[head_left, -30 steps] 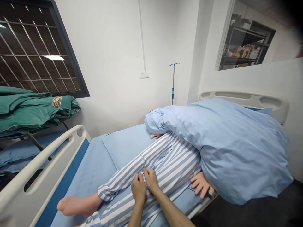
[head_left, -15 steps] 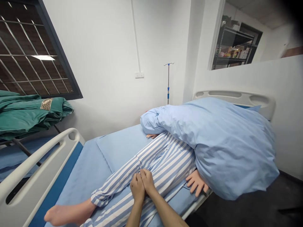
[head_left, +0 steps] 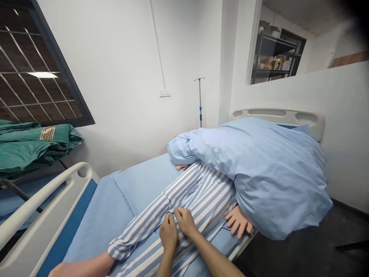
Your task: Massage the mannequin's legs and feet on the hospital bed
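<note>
My left hand (head_left: 168, 233) is curled into a fist over the blue-and-white striped trousers (head_left: 201, 188) of a manikin lying on the bed. Just to its right, my right hand (head_left: 185, 221) is also a fist, with a small gap between the two. I see nothing held in either one; whether they touch the cloth I cannot tell. The manikin's bare foot (head_left: 83, 265) sticks out at lower left. One manikin hand (head_left: 238, 221) rests palm down by the near bed edge. A bunched light-blue quilt (head_left: 259, 169) covers the upper body.
The bed has a blue sheet (head_left: 144, 177), a footboard (head_left: 57, 215) at left and a headboard (head_left: 313, 119) at far right. A drip stand (head_left: 200, 96) stands by the wall. Green folded cloth (head_left: 25, 146) lies at left, below a barred window (head_left: 37, 69).
My two fists have come slightly apart; they were pressed together before. The view has shifted a little to the right. The quilt and the manikin lie as before.
</note>
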`<state>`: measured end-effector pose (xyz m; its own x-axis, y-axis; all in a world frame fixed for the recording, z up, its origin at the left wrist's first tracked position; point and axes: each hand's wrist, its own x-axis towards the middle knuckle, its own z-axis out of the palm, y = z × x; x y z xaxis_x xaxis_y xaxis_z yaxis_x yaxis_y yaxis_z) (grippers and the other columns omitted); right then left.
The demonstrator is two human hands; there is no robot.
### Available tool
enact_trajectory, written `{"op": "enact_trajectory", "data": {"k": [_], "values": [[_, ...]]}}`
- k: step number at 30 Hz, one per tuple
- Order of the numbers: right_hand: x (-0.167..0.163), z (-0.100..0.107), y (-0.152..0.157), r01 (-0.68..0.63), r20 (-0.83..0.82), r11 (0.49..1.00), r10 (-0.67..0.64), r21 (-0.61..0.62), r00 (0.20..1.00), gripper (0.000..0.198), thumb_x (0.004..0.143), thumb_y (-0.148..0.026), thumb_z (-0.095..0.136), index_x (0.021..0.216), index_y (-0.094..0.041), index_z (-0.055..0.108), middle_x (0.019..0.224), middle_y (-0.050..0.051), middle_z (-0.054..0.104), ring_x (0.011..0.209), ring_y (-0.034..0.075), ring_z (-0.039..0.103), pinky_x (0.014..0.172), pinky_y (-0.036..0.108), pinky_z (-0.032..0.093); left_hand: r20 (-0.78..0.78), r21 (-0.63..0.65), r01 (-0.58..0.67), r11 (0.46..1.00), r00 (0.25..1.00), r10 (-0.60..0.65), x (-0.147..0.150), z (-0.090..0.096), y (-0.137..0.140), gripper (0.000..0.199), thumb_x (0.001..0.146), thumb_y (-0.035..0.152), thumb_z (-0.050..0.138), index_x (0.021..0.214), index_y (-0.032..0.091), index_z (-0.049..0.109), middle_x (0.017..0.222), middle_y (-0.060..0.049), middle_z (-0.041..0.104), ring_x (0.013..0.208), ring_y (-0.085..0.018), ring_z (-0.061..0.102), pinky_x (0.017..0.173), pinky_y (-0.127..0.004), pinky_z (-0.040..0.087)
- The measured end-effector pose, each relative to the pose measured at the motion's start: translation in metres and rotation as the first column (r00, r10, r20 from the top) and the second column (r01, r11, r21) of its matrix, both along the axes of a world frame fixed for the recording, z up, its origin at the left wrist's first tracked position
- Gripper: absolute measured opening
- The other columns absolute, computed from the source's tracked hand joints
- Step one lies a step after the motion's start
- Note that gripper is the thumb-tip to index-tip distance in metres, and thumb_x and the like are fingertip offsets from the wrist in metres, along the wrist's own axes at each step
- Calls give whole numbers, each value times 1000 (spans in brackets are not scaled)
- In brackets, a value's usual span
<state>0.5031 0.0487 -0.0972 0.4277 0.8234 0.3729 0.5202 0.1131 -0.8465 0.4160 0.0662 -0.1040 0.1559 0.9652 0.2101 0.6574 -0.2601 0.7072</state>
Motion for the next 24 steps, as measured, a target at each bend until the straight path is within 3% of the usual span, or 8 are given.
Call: {"op": "enact_trajectory", "data": {"k": [6,11,13,16,20,24], "values": [[1,-10,1,4,-93,1000,-2,23,996,39,84,-36,33,50,-17,38,47,-5,37,48,8,36,49,21,23,-95,105,105,989,991,-95,3,0,3,24,79,21,34,66,20,54,73,-4,61,70,-16,54,65,-26,34],[8,-12,10,37,-291,997,-15,71,957,36,82,-38,35,52,-18,37,50,-3,40,51,10,37,50,22,28,49,92,69,993,996,-74,26,5,4,31,83,27,31,64,20,55,62,-4,59,62,-15,54,60,-25,36],[10,-13,10,39,-346,997,-11,74,938,35,81,-39,36,52,-19,34,50,-3,37,51,11,35,50,22,29,78,98,35,995,996,-43,35,-2,5,26,81,22,35,70,19,58,70,-6,62,67,-16,56,62,-26,39],[9,-12,8,29,-382,997,1,73,924,35,81,-39,35,53,-19,30,50,-4,32,51,10,32,48,22,29,-28,154,50,987,999,-46,38,-18,5,24,74,12,42,83,19,62,89,-9,63,83,-18,56,72,-28,41],[9,-7,7,43,-322,999,-30,33,946,33,79,-34,36,50,-19,28,48,-5,30,48,9,30,46,21,25,-161,142,89,986,985,-66,34,-22,4,27,74,10,43,90,20,62,97,-8,62,91,-19,55,76,-27,39],[22,1,5,15,-59,1000,-13,27,998,31,73,-27,43,47,-18,28,44,-7,27,46,7,28,47,22,20,-146,6,51,999,988,-50,34,-9,0,23,80,21,37,84,20,60,81,-7,65,73,-17,57,61,-25,37]]}}
